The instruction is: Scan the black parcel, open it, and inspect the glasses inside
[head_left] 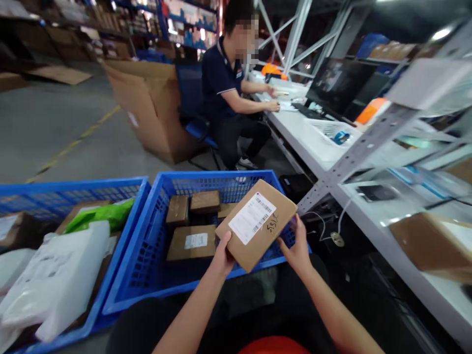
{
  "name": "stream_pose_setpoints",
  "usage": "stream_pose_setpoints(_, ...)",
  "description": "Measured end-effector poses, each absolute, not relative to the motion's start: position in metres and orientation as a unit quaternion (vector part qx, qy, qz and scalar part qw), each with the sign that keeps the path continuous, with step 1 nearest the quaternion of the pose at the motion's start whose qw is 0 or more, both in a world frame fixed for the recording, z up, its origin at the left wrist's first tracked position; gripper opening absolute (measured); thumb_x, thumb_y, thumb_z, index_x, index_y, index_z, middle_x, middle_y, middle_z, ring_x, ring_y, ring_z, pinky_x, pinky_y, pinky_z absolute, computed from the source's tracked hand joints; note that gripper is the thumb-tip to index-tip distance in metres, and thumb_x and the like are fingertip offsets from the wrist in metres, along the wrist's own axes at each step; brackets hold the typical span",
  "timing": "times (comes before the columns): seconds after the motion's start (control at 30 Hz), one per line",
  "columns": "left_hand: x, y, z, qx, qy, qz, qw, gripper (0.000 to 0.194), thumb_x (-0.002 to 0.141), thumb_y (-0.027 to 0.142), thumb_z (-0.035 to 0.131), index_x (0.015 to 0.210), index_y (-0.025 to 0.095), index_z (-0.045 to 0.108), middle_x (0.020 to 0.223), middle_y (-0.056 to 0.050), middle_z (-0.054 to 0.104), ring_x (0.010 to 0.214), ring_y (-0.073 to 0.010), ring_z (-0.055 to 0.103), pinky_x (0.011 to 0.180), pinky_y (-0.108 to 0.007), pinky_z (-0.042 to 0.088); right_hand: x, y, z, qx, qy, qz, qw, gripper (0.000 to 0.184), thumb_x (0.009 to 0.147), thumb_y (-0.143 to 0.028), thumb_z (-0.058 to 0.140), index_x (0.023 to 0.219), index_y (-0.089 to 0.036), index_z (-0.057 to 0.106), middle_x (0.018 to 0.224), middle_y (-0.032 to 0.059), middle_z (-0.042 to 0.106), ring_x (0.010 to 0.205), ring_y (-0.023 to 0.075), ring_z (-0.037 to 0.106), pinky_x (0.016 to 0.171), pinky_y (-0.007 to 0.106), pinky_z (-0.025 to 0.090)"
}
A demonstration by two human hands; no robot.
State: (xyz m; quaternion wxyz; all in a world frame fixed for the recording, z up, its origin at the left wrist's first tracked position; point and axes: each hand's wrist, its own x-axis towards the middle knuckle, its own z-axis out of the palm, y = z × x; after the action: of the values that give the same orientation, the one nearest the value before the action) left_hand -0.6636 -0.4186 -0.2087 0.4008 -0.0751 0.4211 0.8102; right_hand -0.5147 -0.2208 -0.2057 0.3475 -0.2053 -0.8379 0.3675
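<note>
A brown cardboard box [241,255] is tilted between my two hands, above the right part of a blue plastic crate [147,275]. Its top carries a white barcode label [252,217] and black handwriting. My left hand [223,254] grips the near left edge, thumb on top. At the right corner, my right hand [297,244] holds the box with its fingers partly behind it. Inside the crate lie several smaller cardboard boxes; one box [180,251] at the front has a white label.
Left of it stands another blue crate [127,194] with white plastic parcels [62,275] and a green bag [99,215]. A seated person [230,88] works at a white table [295,125]. Shelving [368,142] rises at right, and a large carton [151,108] stands behind.
</note>
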Motion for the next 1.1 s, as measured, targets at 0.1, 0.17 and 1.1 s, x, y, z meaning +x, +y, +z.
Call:
stream_pose_setpoints(0.1,-0.622,-0.396,-0.198,-0.074,0.437,0.816,0.371,0.079,0.066,0.06,0.078,0.131,0.02,0.057,0.129,-0.015,0.069,0.127,-0.0382,0.061,0.1,-0.049,0.058,-0.478,-0.24,-0.195,-0.171,-0.684,0.656,0.27,0.099,0.092,-0.069,0.058,0.162,-0.032,-0.003,0.163,0.0201,0.022,0.14,0.0361,0.047,0.106,0.061,0.049)
stream_pose_setpoints(0.17,-0.593,-0.383,-0.191,-0.036,0.45,0.822,0.347,0.09,0.06,0.06,0.083,0.136,0.023,0.052,0.136,-0.012,0.065,0.134,-0.0373,0.056,0.103,-0.047,0.057,-0.453,-0.247,-0.187,-0.154,-0.617,0.723,0.27,0.116,0.081,-0.077,0.068,0.16,-0.033,-0.004,0.163,0.0198,0.023,0.143,0.0369,0.044,0.106,0.059,0.049)
stream_pose_setpoints(1.1,-0.466,-0.237,-0.069,-0.019,0.487,0.812,0.321,0.043,0.088,0.041,0.062,0.129,0.031,0.065,0.126,-0.002,0.07,0.117,-0.0257,0.065,0.09,-0.036,0.062,-0.262,-0.127,-0.071,-0.383,-0.781,0.036,0.493,0.074,0.093,-0.035,0.067,0.158,-0.035,0.031,0.152,0.0132,0.041,0.142,0.0384,0.036,0.117,0.067,0.029)
